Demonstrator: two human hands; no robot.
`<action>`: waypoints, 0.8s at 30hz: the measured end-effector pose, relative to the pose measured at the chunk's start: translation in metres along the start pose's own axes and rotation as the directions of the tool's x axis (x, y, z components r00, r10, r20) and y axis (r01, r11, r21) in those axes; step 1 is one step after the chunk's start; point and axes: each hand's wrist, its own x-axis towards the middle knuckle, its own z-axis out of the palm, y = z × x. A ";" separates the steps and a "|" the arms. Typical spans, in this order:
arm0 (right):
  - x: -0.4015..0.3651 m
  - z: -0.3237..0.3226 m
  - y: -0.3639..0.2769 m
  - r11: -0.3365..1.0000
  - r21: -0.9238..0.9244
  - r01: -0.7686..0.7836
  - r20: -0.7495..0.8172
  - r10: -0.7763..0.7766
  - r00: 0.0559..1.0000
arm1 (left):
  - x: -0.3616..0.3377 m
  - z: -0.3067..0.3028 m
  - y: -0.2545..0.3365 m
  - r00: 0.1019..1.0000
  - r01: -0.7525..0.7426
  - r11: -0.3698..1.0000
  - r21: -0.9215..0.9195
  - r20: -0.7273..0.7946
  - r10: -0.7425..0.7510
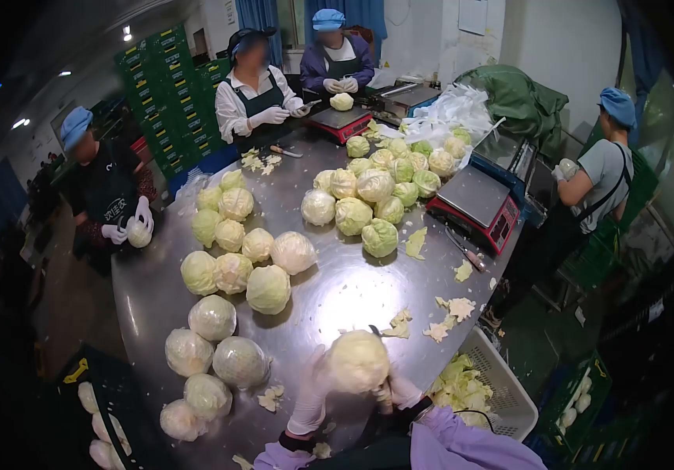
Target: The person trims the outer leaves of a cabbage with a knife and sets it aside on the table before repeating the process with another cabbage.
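Observation:
I hold a pale green cabbage (358, 360) over the near edge of the steel table (337, 282). My left hand (310, 395), in a white glove, grips its left side. My right hand (398, 390), also gloved, presses against its lower right side; a dark knife tip (374, 330) shows just behind the cabbage, and I cannot tell which hand holds it. Loose leaf scraps (446, 309) lie to the right of the cabbage.
Several wrapped cabbages (211, 317) lie on the left, and a bare pile (364, 200) sits at the centre. Red scales (474, 205) stand on the right, and a white basket of leaves (478, 392) is below the edge. Other people work around the table.

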 end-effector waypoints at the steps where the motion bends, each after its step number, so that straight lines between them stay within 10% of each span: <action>1: 0.004 0.007 -0.012 0.996 0.053 0.065 -0.020 -0.064 0.998 | 0.003 0.003 0.006 1.000 0.001 1.000 -0.002 -0.001 -0.001; 7: 0.032 0.043 -0.115 0.896 -0.206 0.395 -0.596 -0.434 0.676 | 0.017 -0.066 -0.033 0.995 0.013 0.975 0.222 -0.095 0.008; 9: 0.011 -0.028 -0.160 0.945 -0.078 0.316 -0.342 -0.324 0.882 | 0.012 -0.091 -0.048 0.967 0.123 0.968 0.217 -0.245 -0.068; 11: 0.027 -0.007 -0.181 0.897 -0.190 0.399 -0.655 -0.418 0.629 | 0.000 -0.096 -0.040 0.956 0.108 0.968 0.226 -0.291 -0.039; 17: 0.053 -0.058 -0.227 0.740 -0.486 0.465 -0.678 -0.655 0.334 | -0.016 -0.117 -0.045 0.912 0.150 0.945 0.292 -0.411 -0.018; 22: 0.128 0.057 -0.189 0.765 -0.618 0.181 -0.643 -0.624 0.443 | 0.012 -0.127 -0.057 0.931 0.088 0.974 0.211 -0.365 -0.006; 24: 0.177 0.066 -0.176 0.547 -0.836 -0.051 -0.398 -0.539 0.743 | 0.037 -0.124 -0.063 0.932 0.090 0.974 0.209 -0.363 -0.008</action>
